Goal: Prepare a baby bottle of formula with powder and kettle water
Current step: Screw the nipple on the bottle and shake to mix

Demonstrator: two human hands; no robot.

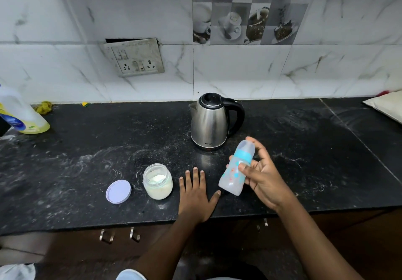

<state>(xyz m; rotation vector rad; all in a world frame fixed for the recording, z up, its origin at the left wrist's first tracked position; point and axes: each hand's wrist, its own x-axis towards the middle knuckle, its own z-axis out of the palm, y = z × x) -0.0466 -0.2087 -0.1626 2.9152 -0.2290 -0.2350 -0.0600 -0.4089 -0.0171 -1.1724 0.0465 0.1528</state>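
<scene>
My right hand (263, 177) grips a clear baby bottle (233, 177) with a blue collar and a clear cap, tilted with its top toward the kettle, held just above the black counter (87, 149). My left hand (195, 192) lies flat on the counter, fingers spread, holding nothing, just left of the bottle's base. An open plastic jar of pale formula powder (158, 181) stands beside my left hand. Its lilac lid (118, 191) lies on the counter to the left of the jar. A steel electric kettle (212, 123) with a black handle and a closed lid stands behind the bottle.
A yellow liquid bottle (21, 114) stands at the far left, with a yellow cloth (44, 106) by the wall. A socket panel (136, 58) is on the tiled wall. A pale cushion-like object (387, 105) lies at the far right. Drawer handles (119, 235) sit below the counter's front edge.
</scene>
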